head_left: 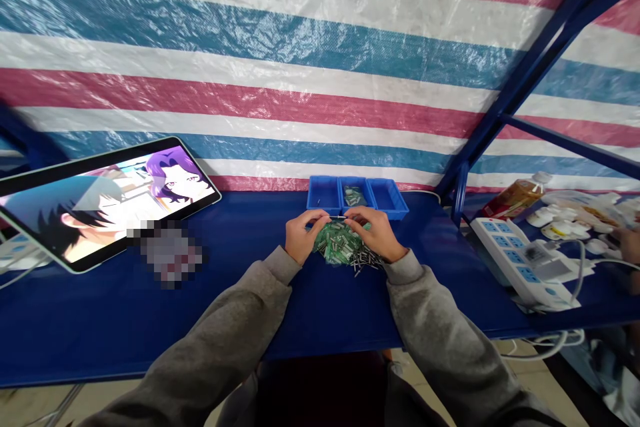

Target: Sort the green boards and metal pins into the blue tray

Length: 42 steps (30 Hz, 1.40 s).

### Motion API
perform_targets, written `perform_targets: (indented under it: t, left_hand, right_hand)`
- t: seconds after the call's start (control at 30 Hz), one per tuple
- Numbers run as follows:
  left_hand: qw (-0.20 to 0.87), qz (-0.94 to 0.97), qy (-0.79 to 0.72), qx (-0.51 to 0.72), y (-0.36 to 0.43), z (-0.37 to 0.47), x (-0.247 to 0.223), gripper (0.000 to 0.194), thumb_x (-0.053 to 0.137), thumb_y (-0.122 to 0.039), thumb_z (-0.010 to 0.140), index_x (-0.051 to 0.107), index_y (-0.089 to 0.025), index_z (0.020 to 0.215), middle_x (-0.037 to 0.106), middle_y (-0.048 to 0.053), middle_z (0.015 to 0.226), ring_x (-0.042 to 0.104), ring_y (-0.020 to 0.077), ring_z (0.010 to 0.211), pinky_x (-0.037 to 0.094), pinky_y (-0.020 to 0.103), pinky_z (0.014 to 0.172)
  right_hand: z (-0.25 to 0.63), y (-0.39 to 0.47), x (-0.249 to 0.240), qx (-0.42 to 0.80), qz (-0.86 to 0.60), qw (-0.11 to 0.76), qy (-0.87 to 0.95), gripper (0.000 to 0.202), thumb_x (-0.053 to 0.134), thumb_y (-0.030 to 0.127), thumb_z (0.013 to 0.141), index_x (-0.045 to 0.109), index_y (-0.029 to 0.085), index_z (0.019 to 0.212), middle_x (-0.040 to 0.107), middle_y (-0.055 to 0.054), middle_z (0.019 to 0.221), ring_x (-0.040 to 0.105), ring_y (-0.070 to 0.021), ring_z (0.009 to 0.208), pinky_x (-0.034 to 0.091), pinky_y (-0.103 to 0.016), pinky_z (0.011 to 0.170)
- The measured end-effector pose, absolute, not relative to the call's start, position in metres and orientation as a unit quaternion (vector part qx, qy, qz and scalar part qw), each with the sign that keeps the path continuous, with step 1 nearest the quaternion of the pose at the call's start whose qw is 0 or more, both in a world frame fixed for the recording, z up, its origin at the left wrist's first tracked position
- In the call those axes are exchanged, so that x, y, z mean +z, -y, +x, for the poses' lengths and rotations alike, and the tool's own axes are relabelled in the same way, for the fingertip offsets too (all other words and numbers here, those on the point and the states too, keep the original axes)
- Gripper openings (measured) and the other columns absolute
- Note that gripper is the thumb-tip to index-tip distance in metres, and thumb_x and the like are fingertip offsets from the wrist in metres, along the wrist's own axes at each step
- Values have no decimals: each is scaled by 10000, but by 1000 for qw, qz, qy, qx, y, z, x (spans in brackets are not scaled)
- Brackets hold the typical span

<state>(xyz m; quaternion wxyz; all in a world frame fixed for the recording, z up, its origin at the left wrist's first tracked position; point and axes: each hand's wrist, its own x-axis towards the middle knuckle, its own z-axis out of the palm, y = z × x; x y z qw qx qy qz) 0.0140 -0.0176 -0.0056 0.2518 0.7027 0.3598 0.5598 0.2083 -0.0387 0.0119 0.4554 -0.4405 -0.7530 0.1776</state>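
Between my two hands a thin, pale rod-like piece [337, 217] is held level, one end in each hand's fingertips. My left hand [303, 233] pinches its left end and my right hand [376, 232] pinches the right end. Below them on the blue table lies a pile of small green pieces [337, 244], with dark metal pins [365, 258] heaped at its right side, partly under my right hand. Just beyond my fingers stand three joined blue bins [389, 199]; the middle one holds some small green pieces [354, 196].
A tablet [150, 197] showing a cartoon leans at the left, a blurred-out patch [173, 255] beside it. On the right are a white power strip [523, 263], a bottle [517, 197], white round parts [560, 223], a blue frame post [505, 103] and another person's hand [631, 243].
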Motion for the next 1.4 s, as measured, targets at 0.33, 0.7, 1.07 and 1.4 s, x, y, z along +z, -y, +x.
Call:
perform_targets:
  t: [0.33, 0.7, 1.07, 1.4]
  left_hand:
    - [205, 727, -371, 541, 22, 14, 0, 280, 569, -396, 891, 688, -168, 779, 721, 34, 722, 651, 151, 631, 524, 262, 639]
    - [216, 735, -362, 531, 24, 14, 4, 348, 545, -392, 903, 646, -172, 652, 682, 14, 644, 616, 128, 580, 506, 243, 623]
    - [250, 723, -355, 538, 23, 14, 2, 255, 570, -382, 889, 686, -163, 828, 716, 36, 748, 653, 146, 657, 524, 243, 631]
    - [220, 737, -356, 531, 25, 14, 3, 235, 571, -355, 896, 683, -171, 802, 722, 26, 754, 651, 139, 644, 515, 235, 616]
  right_hand:
    - [208, 38, 8, 160, -438, 451, 761, 230, 585, 403, 882, 673, 199, 941, 705, -65, 844, 651, -181, 696, 524, -295, 645]
    - [206, 39, 11, 153, -427, 436, 777, 208, 548, 379, 913, 653, 200, 907, 682, -50, 794, 629, -172, 692, 502, -282, 657]
    - [205, 42, 17, 149, -433, 420, 784, 274, 473, 398, 951, 637, 199, 857, 666, -50, 759, 621, -179, 681, 471, -287, 664]
    - [205, 41, 13, 156, -424, 440, 776, 218, 542, 396, 917, 632, 200, 944, 674, -43, 802, 624, -171, 694, 476, -274, 659]
